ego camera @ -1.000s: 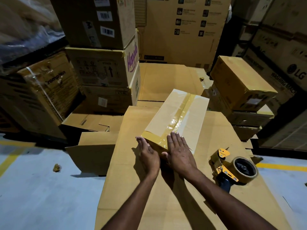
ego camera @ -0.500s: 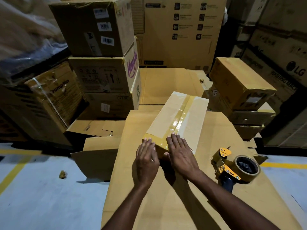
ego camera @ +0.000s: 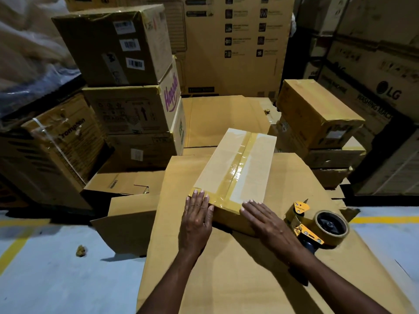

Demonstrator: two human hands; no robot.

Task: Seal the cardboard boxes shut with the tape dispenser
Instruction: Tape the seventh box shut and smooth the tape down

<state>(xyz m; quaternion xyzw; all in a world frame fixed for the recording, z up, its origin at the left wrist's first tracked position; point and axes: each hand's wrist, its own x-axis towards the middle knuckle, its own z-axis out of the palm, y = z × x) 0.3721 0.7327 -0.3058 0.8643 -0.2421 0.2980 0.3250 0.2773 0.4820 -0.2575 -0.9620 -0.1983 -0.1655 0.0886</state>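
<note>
left grip point(ego camera: 197, 219), right grip point(ego camera: 265, 220) parted on box point(ego camera: 226, 164)

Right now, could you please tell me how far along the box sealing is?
Done: a tape strip runs along the top seam of the small box. In hand: the left hand and right hand press tape flat over its near edge, while the tape dispenser lies beside them. Left: the open carton on the left looks unsealed.

Purple "Happilo" runs up the middle stacked carton point(ego camera: 171, 94) at 11 o'clock. "LG" and "WASHING MACH" mark the big box point(ego camera: 371, 91) at 2 o'clock. "rompton" stands on the strapped box point(ego camera: 72, 143) at 9 o'clock.
</note>
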